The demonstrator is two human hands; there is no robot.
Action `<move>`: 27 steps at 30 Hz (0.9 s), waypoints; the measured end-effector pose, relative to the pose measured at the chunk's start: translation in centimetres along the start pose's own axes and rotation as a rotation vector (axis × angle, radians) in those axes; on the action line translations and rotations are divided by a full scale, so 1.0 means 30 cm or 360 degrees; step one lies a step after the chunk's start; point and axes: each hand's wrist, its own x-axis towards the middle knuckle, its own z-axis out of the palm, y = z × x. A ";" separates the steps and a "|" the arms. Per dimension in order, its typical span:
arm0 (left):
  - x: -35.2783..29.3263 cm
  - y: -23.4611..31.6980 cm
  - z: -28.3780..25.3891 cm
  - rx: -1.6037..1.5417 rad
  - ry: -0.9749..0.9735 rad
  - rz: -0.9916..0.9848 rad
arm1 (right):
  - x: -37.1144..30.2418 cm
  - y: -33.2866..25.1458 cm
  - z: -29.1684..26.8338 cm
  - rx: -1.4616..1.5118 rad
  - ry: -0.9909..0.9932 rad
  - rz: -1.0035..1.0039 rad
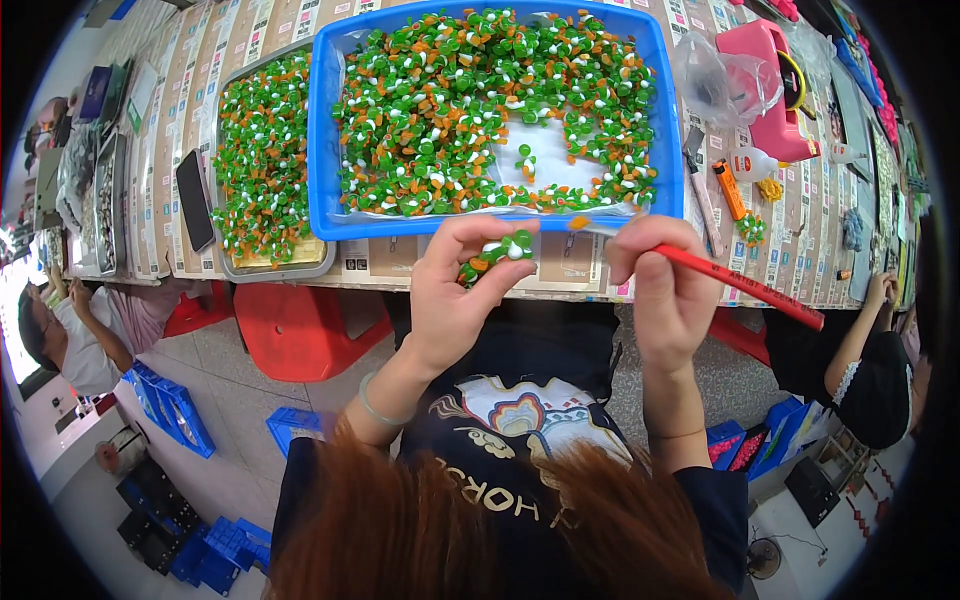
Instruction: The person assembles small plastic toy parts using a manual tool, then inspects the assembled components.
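My left hand (445,300) is closed around a few small green, white and orange figurines (514,246), pinched between thumb and fingers at the table's near edge. In my right hand (668,300) is a paintbrush (740,284) with a red handle; its orange tip points left toward the figurines, apart from them. Just beyond both hands stands a blue tray (319,140) heaped with many of the same figurines. A patch of white lining (545,150) shows at its right, with a single figurine on it.
Left of the blue tray is a grey tray (325,265) full of figurines, beside a black phone (194,200). To the right lie a hammer (703,190), an orange cutter (729,190), a white bottle (752,164) and a pink jug (775,95). A red stool (305,330) stands below. Other people sit at both sides.
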 end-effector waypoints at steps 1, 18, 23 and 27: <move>-0.003 -0.003 0.003 -0.0006 -0.0002 0.0000 | -0.005 -0.001 0.031 0.0113 0.0052 -0.0005; -0.017 0.029 -0.010 -0.0234 0.0029 -0.0257 | 0.002 0.071 0.073 -0.0325 0.0283 0.0173; -0.012 -0.016 -0.010 0.0078 -0.0058 0.0058 | 0.020 0.052 0.105 0.0438 0.0131 0.0569; 0.001 -0.003 -0.017 0.0554 -0.0166 0.0458 | 0.005 0.069 0.105 0.0715 0.0100 0.0539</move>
